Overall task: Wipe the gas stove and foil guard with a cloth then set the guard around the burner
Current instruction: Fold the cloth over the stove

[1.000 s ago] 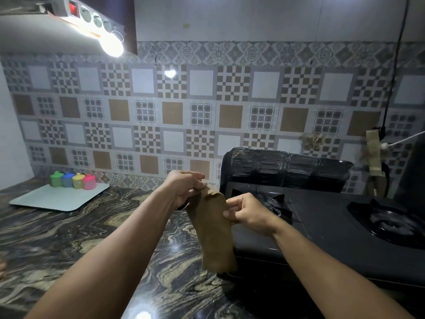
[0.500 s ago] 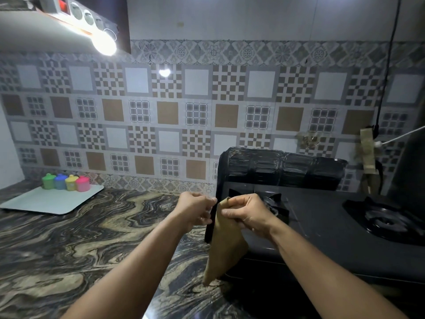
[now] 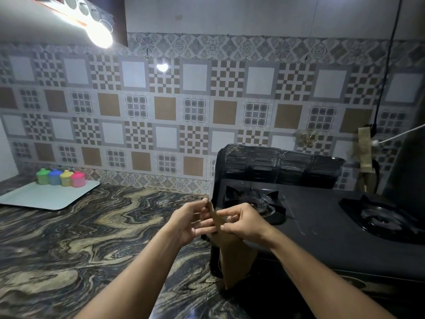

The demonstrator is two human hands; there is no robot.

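legible text: none. no labels, brands, nos. or signs readable on any item in the head view.

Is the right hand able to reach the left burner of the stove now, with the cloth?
Probably yes. The right hand pinches the brown cloth just in front of the left burner, and nothing lies between them. The foil guard stands behind and left of that burner, so the front is free.

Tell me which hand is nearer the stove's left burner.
Right. The right hand holds the cloth just in front of the left burner; the left hand is farther left, over the counter.
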